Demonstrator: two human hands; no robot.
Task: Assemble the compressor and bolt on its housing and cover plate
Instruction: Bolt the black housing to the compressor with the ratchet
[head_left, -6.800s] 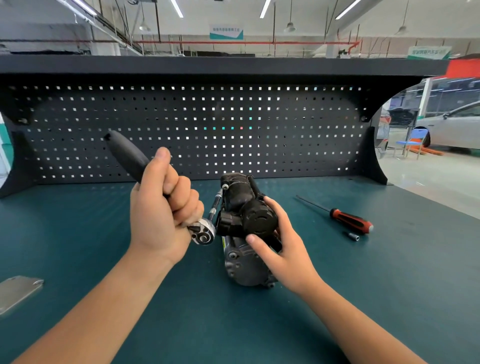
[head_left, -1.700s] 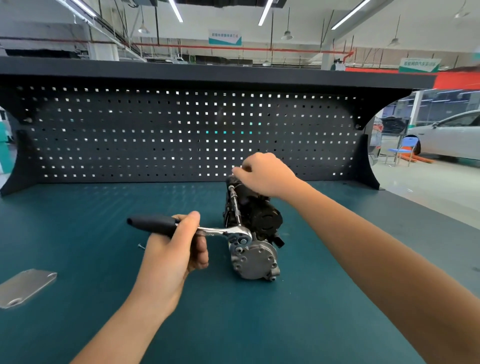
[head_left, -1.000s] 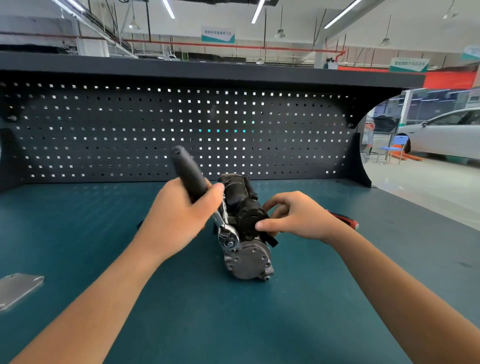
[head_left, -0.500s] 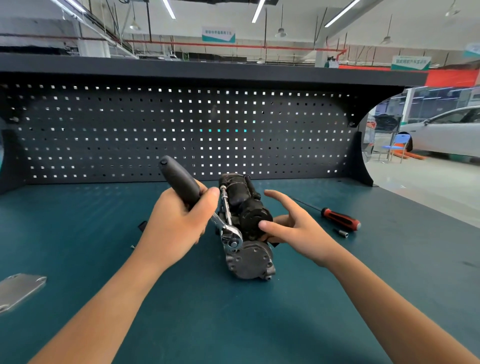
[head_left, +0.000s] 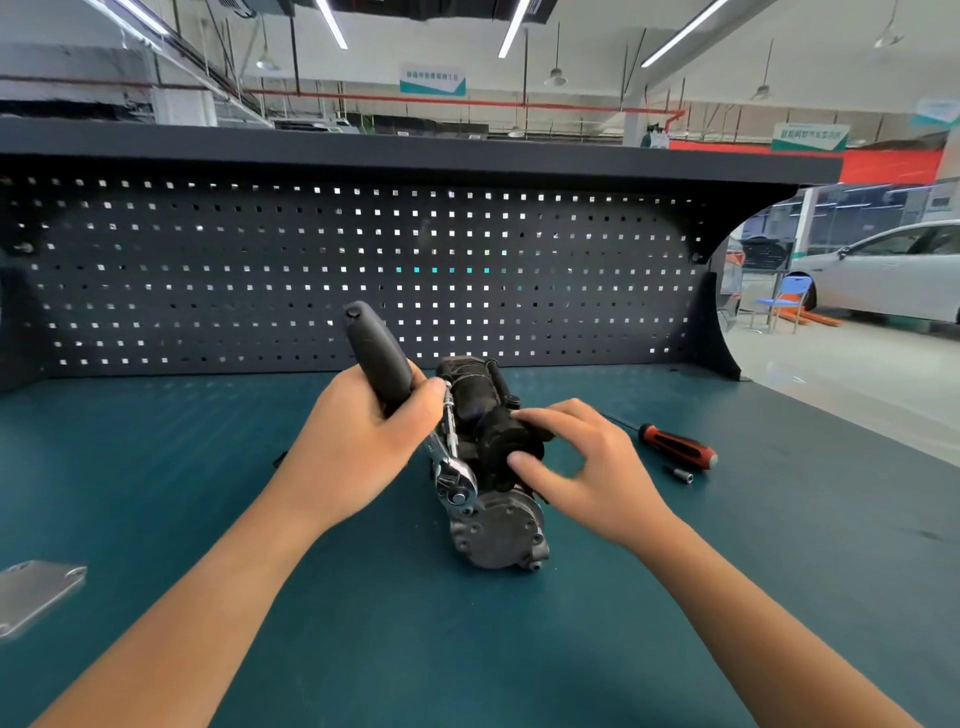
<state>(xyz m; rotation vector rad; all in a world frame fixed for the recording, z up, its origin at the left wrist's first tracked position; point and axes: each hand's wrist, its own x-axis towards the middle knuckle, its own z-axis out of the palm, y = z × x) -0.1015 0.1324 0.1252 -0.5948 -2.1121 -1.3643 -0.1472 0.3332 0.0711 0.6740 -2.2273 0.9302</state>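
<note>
The compressor (head_left: 488, 525) lies on its side at the middle of the desk (head_left: 156, 441). Its grey metal end faces the near edge and its black section faces the pegboard (head_left: 260, 270) along the far edge.

The left hand (head_left: 358, 447) is clenched around the black handle of the ratchet wrench (head_left: 379, 358). The handle slants up and away, and the chrome head sits against the compressor's left side.

The right hand (head_left: 587, 467) grasps the compressor's round black section from the right, thumb on its near face and index finger over the top.

A red-and-black screwdriver (head_left: 675, 446) lies toward the right edge, apart from the right hand. A small socket bit (head_left: 681, 474) lies just beside its handle.

The flat grey cover plate (head_left: 36, 592) rests at the left edge, partly cut off by the frame and well apart from the compressor.
</note>
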